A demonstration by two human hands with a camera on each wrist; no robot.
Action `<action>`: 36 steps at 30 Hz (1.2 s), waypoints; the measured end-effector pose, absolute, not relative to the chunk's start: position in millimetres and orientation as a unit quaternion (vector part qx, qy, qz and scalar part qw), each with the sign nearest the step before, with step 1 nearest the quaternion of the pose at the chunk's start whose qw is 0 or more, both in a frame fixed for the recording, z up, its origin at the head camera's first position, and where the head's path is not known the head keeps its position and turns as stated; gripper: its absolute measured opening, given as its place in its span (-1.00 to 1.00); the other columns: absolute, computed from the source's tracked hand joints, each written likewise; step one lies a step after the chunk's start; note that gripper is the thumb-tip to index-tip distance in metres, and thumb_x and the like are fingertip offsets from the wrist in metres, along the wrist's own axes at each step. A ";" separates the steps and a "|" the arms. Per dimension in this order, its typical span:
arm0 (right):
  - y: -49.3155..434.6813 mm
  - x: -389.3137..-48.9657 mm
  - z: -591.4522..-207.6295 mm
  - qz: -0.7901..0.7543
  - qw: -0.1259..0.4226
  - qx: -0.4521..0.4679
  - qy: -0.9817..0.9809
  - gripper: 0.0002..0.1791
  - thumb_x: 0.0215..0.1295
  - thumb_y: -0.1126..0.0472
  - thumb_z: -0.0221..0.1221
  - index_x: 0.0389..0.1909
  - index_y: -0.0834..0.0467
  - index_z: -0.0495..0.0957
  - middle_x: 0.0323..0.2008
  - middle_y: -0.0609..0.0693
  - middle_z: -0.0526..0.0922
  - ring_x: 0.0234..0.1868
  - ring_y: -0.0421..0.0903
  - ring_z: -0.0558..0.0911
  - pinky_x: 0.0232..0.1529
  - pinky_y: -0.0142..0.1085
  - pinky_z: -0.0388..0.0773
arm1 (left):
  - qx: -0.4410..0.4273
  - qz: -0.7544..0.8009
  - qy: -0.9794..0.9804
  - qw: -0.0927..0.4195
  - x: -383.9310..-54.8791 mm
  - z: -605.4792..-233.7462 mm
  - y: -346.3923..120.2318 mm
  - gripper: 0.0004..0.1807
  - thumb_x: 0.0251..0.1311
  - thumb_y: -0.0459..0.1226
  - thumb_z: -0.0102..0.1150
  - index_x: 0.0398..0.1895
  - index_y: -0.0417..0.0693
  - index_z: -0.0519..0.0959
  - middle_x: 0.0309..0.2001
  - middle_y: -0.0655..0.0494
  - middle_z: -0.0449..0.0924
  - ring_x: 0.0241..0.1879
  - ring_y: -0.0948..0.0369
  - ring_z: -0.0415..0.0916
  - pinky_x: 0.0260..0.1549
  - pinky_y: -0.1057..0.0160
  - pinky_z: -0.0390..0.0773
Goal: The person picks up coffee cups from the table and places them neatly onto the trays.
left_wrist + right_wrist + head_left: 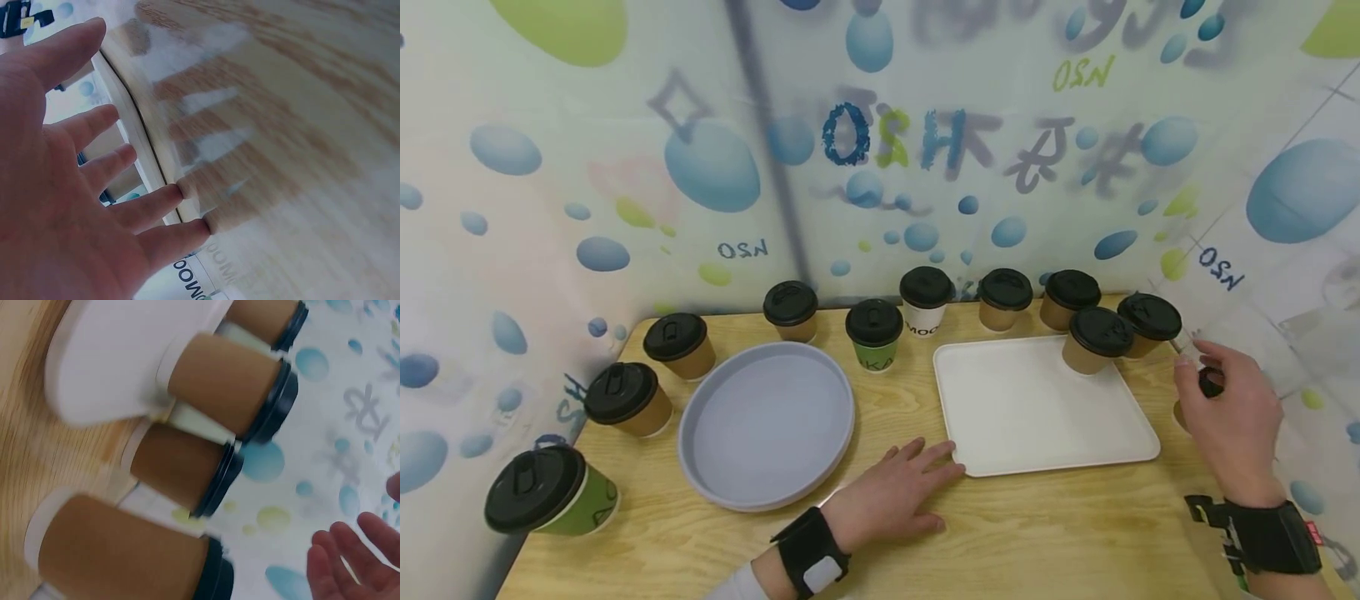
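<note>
Left hand (895, 493) — spread beside white tray (1041, 412).

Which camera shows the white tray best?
The head view, with nearly all the white tray visible. The left wrist shows only an edge strip behind the left hand; the right wrist, one blurred part.

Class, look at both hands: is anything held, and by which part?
Nothing is held. In the right wrist view, the open right hand is clear of the nearest brown cup; the left hand is spread, not gripping the white tray.
</note>
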State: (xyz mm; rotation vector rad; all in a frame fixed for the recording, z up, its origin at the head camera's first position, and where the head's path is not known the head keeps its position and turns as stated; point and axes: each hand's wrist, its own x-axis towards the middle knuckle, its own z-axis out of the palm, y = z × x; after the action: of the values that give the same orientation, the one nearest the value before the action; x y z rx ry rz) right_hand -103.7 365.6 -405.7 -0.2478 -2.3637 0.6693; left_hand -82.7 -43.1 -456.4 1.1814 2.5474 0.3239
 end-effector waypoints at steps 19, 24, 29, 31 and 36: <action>414.6 -94.0 -413.9 0.245 0.261 -0.229 -0.905 -0.15 0.50 -0.17 0.00 0.55 0.35 0.16 0.49 0.44 0.18 0.50 0.41 0.15 0.49 0.29 0.03 | 0.414 0.121 0.889 0.155 -81.5 -453.8 -43.8 -0.26 0.36 0.07 0.30 0.56 0.28 0.30 0.62 0.18 0.08 0.50 -0.12 0.21 0.27 -0.24 0.44; 424.3 -97.7 -426.2 0.274 0.201 -0.234 -0.911 0.10 0.37 -0.29 0.18 0.60 0.37 -0.02 0.54 0.49 0.01 0.54 0.43 0.03 0.51 0.29 -0.03 | 0.413 0.123 0.889 0.156 -81.3 -455.9 -43.0 -0.26 0.36 0.06 0.31 0.56 0.28 0.30 0.62 0.17 0.07 0.50 -0.14 0.19 0.28 -0.25 0.43; 427.2 -101.5 -435.2 0.285 0.182 -0.234 -0.912 0.16 0.30 -0.22 0.29 0.61 0.38 -0.06 0.52 0.52 -0.02 0.51 0.48 0.04 0.47 0.33 0.01 | 0.409 0.128 0.888 0.166 -81.8 -456.5 -42.9 -0.25 0.36 0.06 0.30 0.57 0.30 0.29 0.63 0.19 0.04 0.51 -0.14 0.17 0.30 -0.25 0.40; 426.8 -103.0 -436.5 0.284 0.175 -0.235 -0.913 0.15 0.31 -0.19 0.29 0.61 0.37 -0.08 0.52 0.53 -0.03 0.49 0.50 0.06 0.45 0.35 0.04 | 0.407 0.128 0.888 0.169 -81.9 -456.2 -43.0 -0.25 0.36 0.06 0.30 0.57 0.31 0.28 0.63 0.20 0.04 0.52 -0.13 0.17 0.31 -0.25 0.40; 425.4 -105.0 -439.6 0.288 0.164 -0.247 -0.910 0.16 0.31 -0.16 0.30 0.63 0.33 -0.14 0.54 0.50 -0.09 0.49 0.50 0.06 0.45 0.35 0.06 | 0.404 0.124 0.890 0.171 -81.2 -454.9 -42.9 -0.25 0.36 0.06 0.30 0.58 0.31 0.28 0.64 0.20 0.03 0.52 -0.13 0.17 0.31 -0.24 0.39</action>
State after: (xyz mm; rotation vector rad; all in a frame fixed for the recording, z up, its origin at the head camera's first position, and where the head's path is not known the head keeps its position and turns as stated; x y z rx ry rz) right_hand -105.0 425.4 -439.6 -0.7046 -2.5957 0.8218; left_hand -81.2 -42.9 -454.9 1.1470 2.5274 0.3510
